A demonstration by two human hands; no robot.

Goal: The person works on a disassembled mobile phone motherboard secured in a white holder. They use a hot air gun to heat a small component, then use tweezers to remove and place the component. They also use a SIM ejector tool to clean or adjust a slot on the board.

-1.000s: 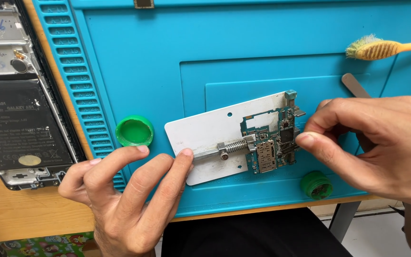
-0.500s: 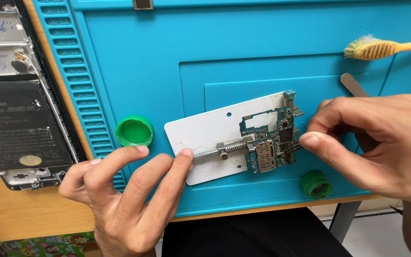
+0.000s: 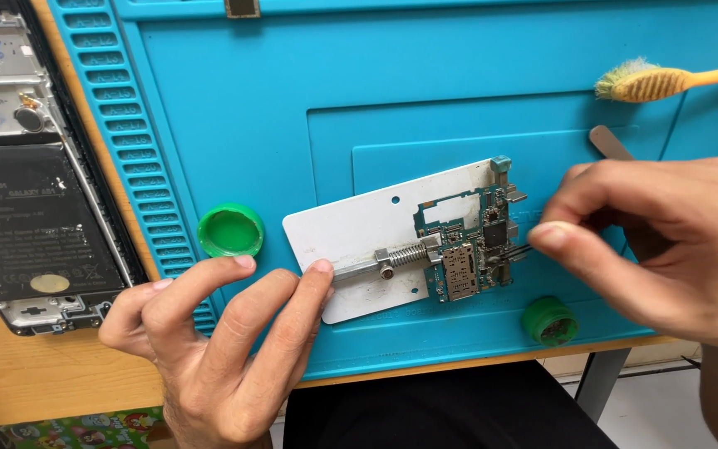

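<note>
Pinching a thin metal tool, probably tweezers (image 3: 515, 252), the right hand (image 3: 658, 241) has fingers closed on it, tip touching the green circuit board's (image 3: 467, 245) right edge. The board sits clamped at the right end of the white holder plate (image 3: 359, 233), just left of that hand, its long axis running toward the viewer. The left hand (image 3: 209, 341) spreads its fingertips against the plate's lower-left edge, gripping nothing. Underneath lies a blue work mat (image 3: 292, 100); an opened phone (image 3: 35, 199) rests left, a green cap (image 3: 230, 230) nearby, a toothbrush (image 3: 666, 81) behind.
</note>
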